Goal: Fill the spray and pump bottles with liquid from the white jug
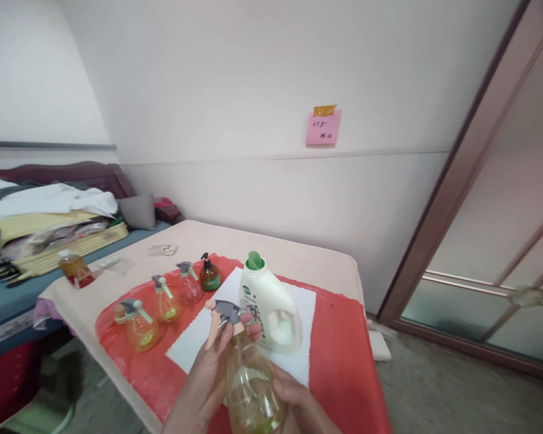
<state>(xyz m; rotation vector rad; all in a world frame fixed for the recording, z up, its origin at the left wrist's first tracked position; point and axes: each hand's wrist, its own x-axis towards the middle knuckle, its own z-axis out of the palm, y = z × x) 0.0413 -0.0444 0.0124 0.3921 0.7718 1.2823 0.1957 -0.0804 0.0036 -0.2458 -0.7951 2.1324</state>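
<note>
I hold a clear yellowish spray bottle [250, 386] in front of me, low in the view. My left hand [206, 377] is closed around its neck, fingers by the grey trigger head [226, 313]. My right hand [301, 407] grips the bottle's lower right side. Just behind stands a white detergent jug [271, 304] with a green cap, on a white cloth [194, 337]. Three more small spray bottles [165, 301] stand in a row to the left on a red sheet [339, 343].
A dark green pump bottle [209, 274] ends the row. An orange bottle [75, 268] and plastic packets lie further left on the beige table [298, 256]. A bed piled with clothes [45, 211] is at left, a pink note [323, 126] on the wall, a sliding door [502, 253] at right.
</note>
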